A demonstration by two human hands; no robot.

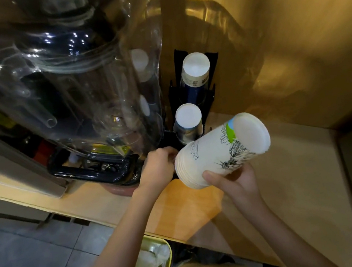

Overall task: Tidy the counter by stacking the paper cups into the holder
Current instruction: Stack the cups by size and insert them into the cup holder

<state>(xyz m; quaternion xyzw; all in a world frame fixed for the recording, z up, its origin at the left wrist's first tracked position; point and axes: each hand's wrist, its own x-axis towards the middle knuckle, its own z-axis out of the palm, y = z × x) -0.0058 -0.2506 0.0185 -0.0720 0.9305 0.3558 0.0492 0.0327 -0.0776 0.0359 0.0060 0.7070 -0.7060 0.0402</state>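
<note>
My right hand point(235, 178) grips a stack of white paper cups point(217, 152) from below, held on its side with the bottoms pointing up and right; the cups carry a black sketch and a green patch. My left hand point(158, 167) is closed at the stack's rim end, and what its fingers touch is hidden. Just behind stands the black cup holder point(212, 63) with two upside-down cup stacks in it, a tall blue one point(195, 70) at the back and a shorter one point(188, 121) in front.
A large clear water bottle point(70, 81) on a black dispenser base point(97, 168) fills the left, close to the holder. The wooden counter point(182, 210) runs under my hands, with a wall to the right. A yellow-rimmed bin point(153, 257) sits below the counter edge.
</note>
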